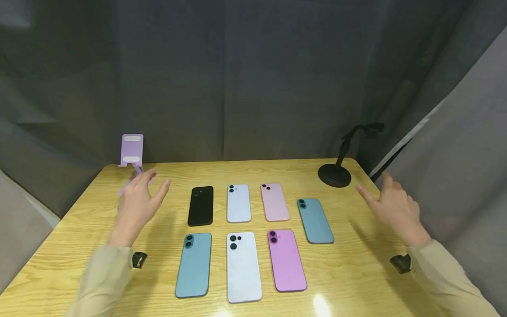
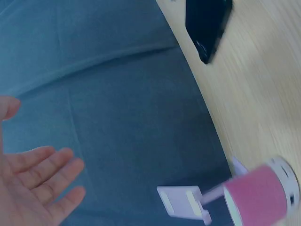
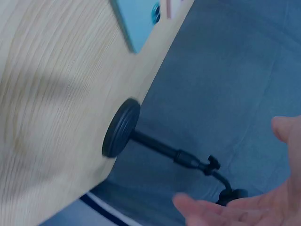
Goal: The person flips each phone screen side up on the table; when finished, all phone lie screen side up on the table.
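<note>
My left hand [image 1: 136, 203] is raised over the table's left side, fingers extended and thumb apart, holding nothing. It overlaps the base of a purple phone stand [image 1: 132, 149]. Over the right side, my right hand [image 1: 398, 211] is also raised and holds nothing, near a black stand [image 1: 334, 175] with a round base. Between the hands lie several phones, backs up. Farther back are a black phone [image 1: 200, 206], a white one [image 1: 239, 203], a pale pink one [image 1: 275, 202] and a blue one [image 1: 315, 221]. Nearer are a teal phone [image 1: 193, 265], a larger white phone [image 1: 244, 267] and a magenta phone [image 1: 287, 260].
A pink cylinder [image 2: 258, 197] with a white end stands by the purple stand in the left wrist view; the left hand hides it from the head view. Dark grey curtain [image 1: 253, 79] hangs behind the wooden table [image 1: 158, 286] and along its sides.
</note>
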The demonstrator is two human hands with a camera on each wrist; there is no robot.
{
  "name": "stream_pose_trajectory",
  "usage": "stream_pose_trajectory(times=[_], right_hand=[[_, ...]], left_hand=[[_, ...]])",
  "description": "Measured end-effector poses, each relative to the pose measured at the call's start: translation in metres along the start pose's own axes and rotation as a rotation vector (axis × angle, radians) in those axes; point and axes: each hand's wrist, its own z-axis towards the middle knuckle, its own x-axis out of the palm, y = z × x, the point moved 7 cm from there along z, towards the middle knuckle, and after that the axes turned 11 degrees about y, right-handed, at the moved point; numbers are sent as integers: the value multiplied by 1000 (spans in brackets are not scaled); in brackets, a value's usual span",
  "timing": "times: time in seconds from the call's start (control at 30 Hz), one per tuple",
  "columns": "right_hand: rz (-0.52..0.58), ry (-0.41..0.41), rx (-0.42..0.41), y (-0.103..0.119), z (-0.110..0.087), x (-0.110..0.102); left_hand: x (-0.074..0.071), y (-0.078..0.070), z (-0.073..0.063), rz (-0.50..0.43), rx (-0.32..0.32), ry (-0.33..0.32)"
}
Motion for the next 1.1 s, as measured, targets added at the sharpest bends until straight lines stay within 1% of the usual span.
stream_pose_trajectory(times=[0.07, 0.13, 0.2, 0.23, 0.3, 0.43, 0.57, 0.7, 0.77, 0.83, 1.0, 1.1], right_hand=[[37, 55, 23, 3, -1, 4], [60, 107, 33, 6, -1, 10], [90, 151, 39, 10, -2, 17], [106, 176, 39, 13, -3, 21], [132, 217, 17, 18, -3, 30], [184, 300, -18, 27, -2, 52], [231, 368, -2, 29, -4, 75], [260, 401, 14, 30, -8, 97], [268, 410, 12, 32, -10, 106], [266, 406, 3, 36, -12, 113], [220, 420, 11, 50, -15, 124], [174, 435, 4, 58, -15, 128]], left_hand=[[2, -4, 3, -29, -23, -28], [6, -10, 7, -54, -61, -13], [12, -15, 11, -100, -97, 33], [16, -18, 13, -140, -114, 69], [25, -24, 16, -250, -146, 143], [45, -39, 18, -455, -150, 236], [72, -59, 17, -578, -110, 306], [101, -74, 14, -688, -84, 359], [114, -80, 14, -724, -92, 384], [127, -83, 14, -741, -103, 413], [156, -93, 15, -725, -129, 472], [170, -104, 16, -706, -119, 517]])
